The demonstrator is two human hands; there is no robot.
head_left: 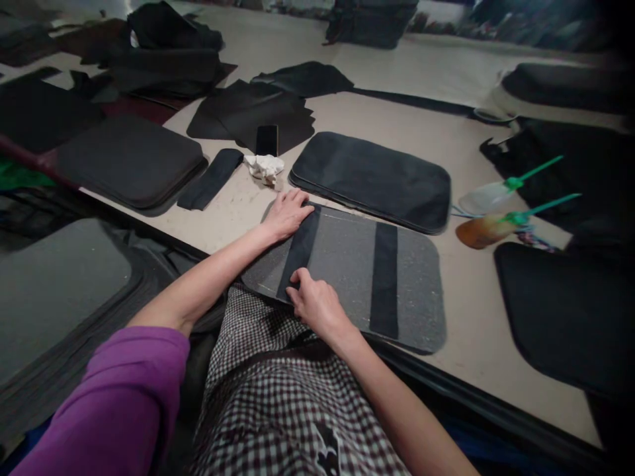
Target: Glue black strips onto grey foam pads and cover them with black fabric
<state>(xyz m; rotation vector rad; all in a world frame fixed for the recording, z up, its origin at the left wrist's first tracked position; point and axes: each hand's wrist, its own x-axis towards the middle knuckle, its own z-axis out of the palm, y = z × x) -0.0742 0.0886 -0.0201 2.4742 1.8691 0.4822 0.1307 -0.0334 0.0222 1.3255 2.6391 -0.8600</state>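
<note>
A grey panel with rounded corners (342,251) lies flat at the table's front edge, before my body. Two black strips cross it: the left strip (301,248) and the right strip (385,281). My left hand (288,215) rests flat, fingers stretched out, on the far end of the left strip. Near that strip's close end, my right hand (319,303) touches down with fingers loosely bent and thumb and forefinger apart. Neither hand shows anything held. Behind the panel sits a stack of black rounded panels (370,175).
A loose black strip (211,178), crumpled white tissue (265,168) and a phone (267,139) lie behind my left hand. Two drink containers with green straws (479,231) stand to the right, beside a dark panel (560,311). Grey sheets are stacked at lower left (59,284).
</note>
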